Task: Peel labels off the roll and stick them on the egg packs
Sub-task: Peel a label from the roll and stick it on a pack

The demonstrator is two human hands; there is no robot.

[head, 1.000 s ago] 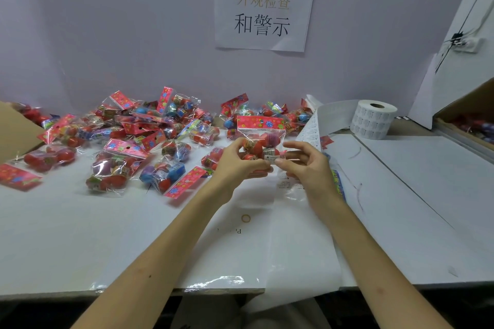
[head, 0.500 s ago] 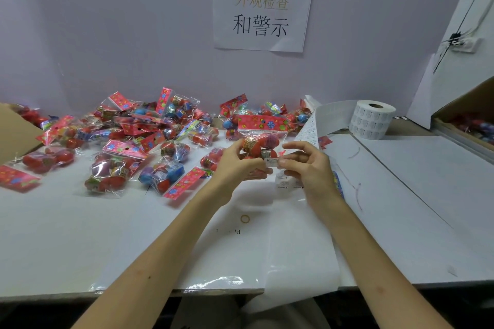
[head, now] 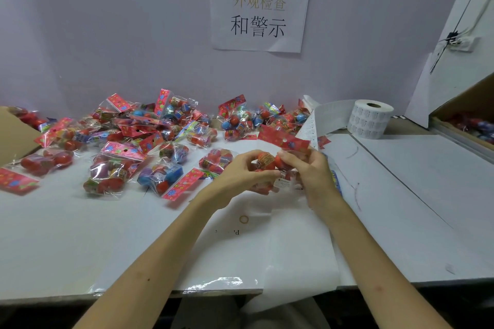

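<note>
Left hand (head: 242,171) and right hand (head: 311,172) both grip egg pack (head: 270,161) above table (head: 80,235); label roll (head: 370,119) behind

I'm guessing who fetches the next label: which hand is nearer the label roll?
Right. The right hand grips the egg pack, in front and left of the label roll; the left hand grips the pack's other side, farther left.

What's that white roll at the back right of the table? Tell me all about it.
The label roll is white paper wound on a hollow core, standing on its flat end on the table, hole up. Rows of small printed labels show on its side. A loose strip unwinds leftward, then bends down beside the egg packs.
</note>
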